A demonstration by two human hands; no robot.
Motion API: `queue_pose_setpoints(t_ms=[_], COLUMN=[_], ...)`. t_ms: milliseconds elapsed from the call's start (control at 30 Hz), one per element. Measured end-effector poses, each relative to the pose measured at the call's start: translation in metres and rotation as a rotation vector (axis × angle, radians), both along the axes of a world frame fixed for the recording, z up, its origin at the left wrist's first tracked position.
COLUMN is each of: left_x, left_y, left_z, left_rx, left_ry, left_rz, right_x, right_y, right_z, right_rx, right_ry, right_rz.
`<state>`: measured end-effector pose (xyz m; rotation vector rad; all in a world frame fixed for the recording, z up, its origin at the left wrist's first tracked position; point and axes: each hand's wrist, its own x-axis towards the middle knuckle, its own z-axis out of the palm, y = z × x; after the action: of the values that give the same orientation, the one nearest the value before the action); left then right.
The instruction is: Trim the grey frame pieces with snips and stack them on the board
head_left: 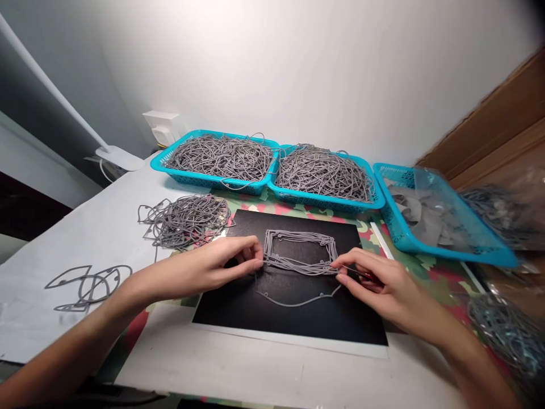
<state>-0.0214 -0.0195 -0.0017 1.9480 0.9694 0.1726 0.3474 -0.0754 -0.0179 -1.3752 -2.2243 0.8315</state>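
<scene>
A thin grey rubber gasket (293,305) hangs as a loose loop between my two hands, its lower side sagging over the black board (238,312). My left hand (238,255) pinches its left end between thumb and fingers. At its right end is my right hand (374,278), thumb and forefinger closed on the gasket. A thin tool with a red part (368,276) lies within the right hand's fingers, mostly hidden. Just beyond, a stack of similar gaskets (302,265) forms a rough rectangle on the board, close to both hands' fingertips.
Two blue baskets (213,180) heaped with grey gaskets stand along the wall. A third blue basket (409,241) at right holds grey scraps. A tangled gasket pile (187,221) and several loose gaskets (91,287) lie left. Bagged gaskets (506,329) and a lamp base (121,159) flank the table.
</scene>
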Motion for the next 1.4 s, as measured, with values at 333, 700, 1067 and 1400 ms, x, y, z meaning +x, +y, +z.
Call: queue_pose_setpoints(t_ms=[333,700,1067,1400], left_x=[0.004,0.014,0.014,0.006], left_y=[-0.001,0.0,0.002,0.0], left_z=[-0.003,-0.017,-0.023,-0.011], left_rx=[-0.156,-0.17,-0.162,-0.362], left_ry=[-0.221,-0.364,-0.394,-0.214], left_rz=[0.081,0.204,0.224,0.041], right_x=[-0.003,-0.01,-0.013,-0.007], right_y=[0.001,0.006,0.007,0.004], right_z=[-0.007,-0.019,-0.019,-0.015], right_rx=[-0.145,-0.01,-0.026,-0.289], right_ry=[0.151,0.218,0.265,0.159], right_rz=[-0.049,-0.208,-0.212,-0.041])
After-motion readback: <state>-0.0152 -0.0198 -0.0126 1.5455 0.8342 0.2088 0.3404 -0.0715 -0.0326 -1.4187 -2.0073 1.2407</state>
